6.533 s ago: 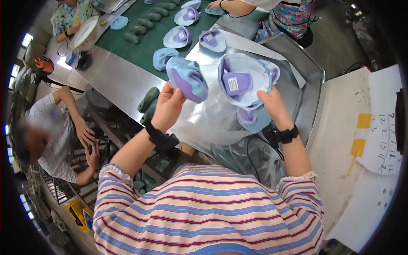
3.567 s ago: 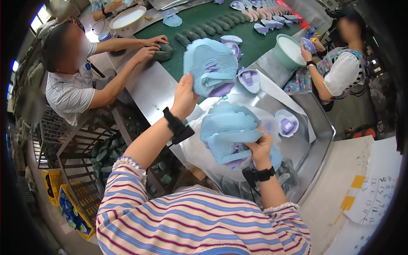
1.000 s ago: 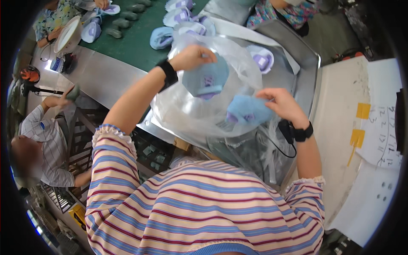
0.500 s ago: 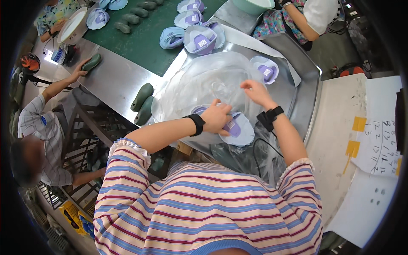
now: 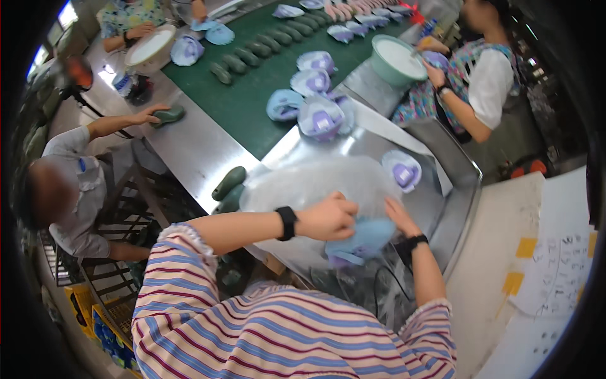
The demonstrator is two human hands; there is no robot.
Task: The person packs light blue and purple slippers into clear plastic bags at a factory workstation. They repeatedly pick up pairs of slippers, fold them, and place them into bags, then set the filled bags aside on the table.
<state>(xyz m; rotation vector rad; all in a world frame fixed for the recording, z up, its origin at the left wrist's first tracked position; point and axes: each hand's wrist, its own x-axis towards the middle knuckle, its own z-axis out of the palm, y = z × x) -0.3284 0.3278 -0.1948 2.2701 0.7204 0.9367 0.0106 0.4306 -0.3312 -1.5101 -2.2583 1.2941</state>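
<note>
A light blue and purple shoe upper (image 5: 361,241), blurred by motion, is held tilted in front of me at the near edge of the metal table. My left hand (image 5: 329,216) is closed, its curled fingers gripping the upper's upper left edge. Against the upper's right side lies my right hand (image 5: 401,216), fingers stretched out beside the plastic sheet. Behind both hands spreads a clear plastic bag or sheet (image 5: 297,184). To the right of it another purple-and-white upper (image 5: 403,172) rests on the metal.
Green shoe lasts (image 5: 228,183) stand left of the plastic. More uppers (image 5: 320,120) and a row of lasts (image 5: 259,49) cover the green tabletop (image 5: 221,104). A co-worker's hand at left holds a last (image 5: 169,114); another co-worker sits near a green basin (image 5: 396,60).
The view has tilted up, showing more of the far table. The upper under my left hand has been lifted and turned. My right hand has come down to its side.
</note>
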